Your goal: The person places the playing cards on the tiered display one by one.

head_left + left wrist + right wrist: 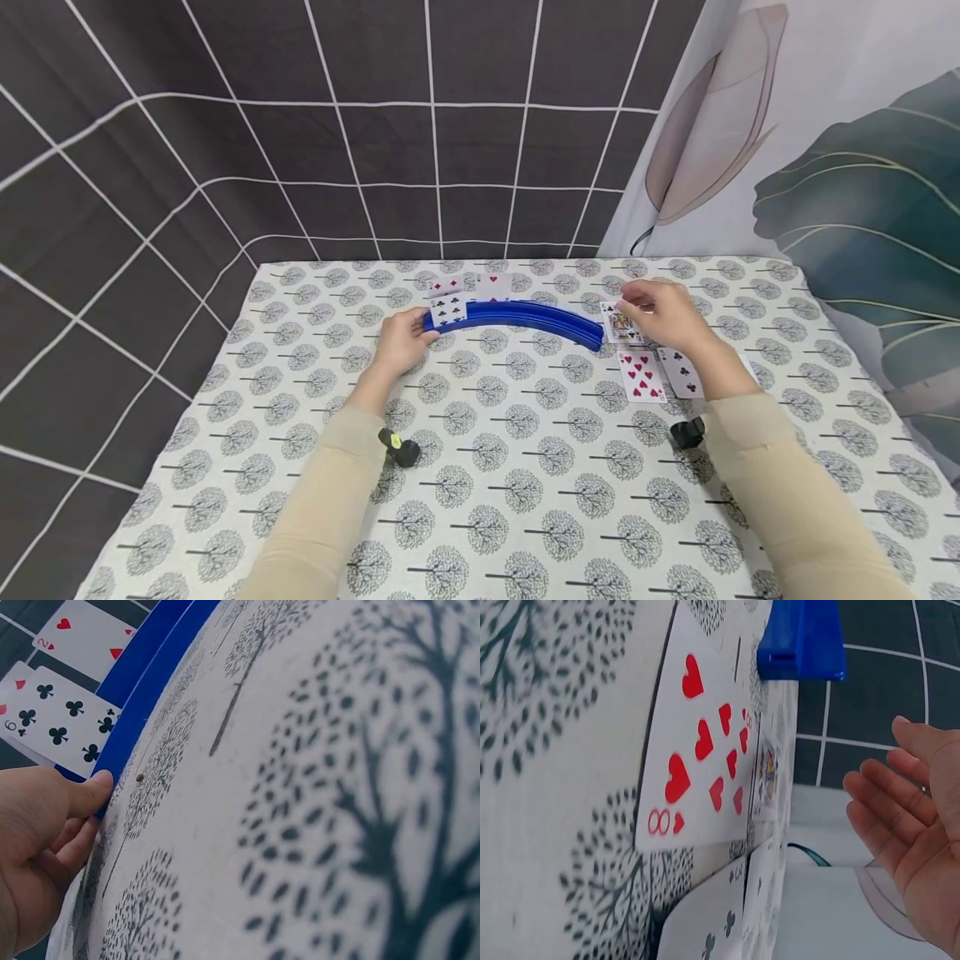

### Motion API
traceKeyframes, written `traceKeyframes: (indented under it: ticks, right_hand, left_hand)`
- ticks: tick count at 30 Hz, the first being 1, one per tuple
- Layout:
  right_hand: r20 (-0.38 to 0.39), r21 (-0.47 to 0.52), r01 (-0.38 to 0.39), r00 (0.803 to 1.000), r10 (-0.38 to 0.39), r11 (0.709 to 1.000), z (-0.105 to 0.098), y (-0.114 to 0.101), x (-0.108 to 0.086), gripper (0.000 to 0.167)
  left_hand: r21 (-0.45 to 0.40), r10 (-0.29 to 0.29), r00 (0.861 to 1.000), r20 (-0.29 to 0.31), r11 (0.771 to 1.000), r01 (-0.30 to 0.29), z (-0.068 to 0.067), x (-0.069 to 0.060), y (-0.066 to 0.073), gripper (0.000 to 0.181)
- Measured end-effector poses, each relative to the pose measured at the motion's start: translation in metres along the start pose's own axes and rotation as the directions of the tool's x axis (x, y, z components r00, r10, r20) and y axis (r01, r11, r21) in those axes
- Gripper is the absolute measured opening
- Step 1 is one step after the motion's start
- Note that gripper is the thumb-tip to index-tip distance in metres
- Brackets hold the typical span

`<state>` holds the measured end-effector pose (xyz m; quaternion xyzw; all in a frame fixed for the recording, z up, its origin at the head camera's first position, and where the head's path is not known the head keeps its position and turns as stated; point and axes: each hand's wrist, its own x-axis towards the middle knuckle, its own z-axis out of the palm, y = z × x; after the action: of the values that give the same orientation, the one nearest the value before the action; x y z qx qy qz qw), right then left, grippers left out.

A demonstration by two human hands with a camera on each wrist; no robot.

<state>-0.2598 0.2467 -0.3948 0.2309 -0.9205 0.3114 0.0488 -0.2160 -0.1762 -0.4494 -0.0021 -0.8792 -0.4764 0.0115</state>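
Note:
A curved blue card holder (525,315) stands on the table. My left hand (401,340) pinches its left end, thumb on the near side. Upright in the holder are a six of clubs (64,716), a diamonds card (446,283) partly hidden behind it, and a two of hearts (84,636). My right hand (667,312) hovers above the loose cards beyond the holder's right end. Its fingers are loosely bent and hold nothing in the right wrist view. Beneath it lies a face card (618,323) with a club mark.
Nearer to me lie an eight of hearts (705,757) and a three of clubs (716,922). Another card, partly covered by my right wrist, lies beside them. A tree-patterned cloth (510,483) covers the table. Behind it hang a dark grid curtain (375,142) and a leaf-print curtain (847,167).

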Motion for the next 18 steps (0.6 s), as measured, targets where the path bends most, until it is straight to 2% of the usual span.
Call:
traceKeyframes:
  ticks: [8,14,18]
  right_hand:
    - [-0.01,-0.013,-0.004,1.0,0.004,1.0,-0.005,0.007,-0.011,0.03]
    - [-0.019,-0.03,-0.044,0.999,0.044,0.999,-0.009,0.018,-0.02,0.029]
    - [0.002,-0.033,-0.081,0.997,0.081,0.996,-0.014,0.023,-0.026,0.032]
  left_hand:
    - [-0.007,-0.006,1.0,0.0,1.0,0.006,0.0,-0.001,0.002,0.052]
    - [0.004,-0.002,1.0,0.0,1.0,0.002,0.0,0.0,0.0,0.051]
    - [0.005,-0.002,1.0,-0.001,1.0,0.002,0.0,0.0,-0.001,0.052]
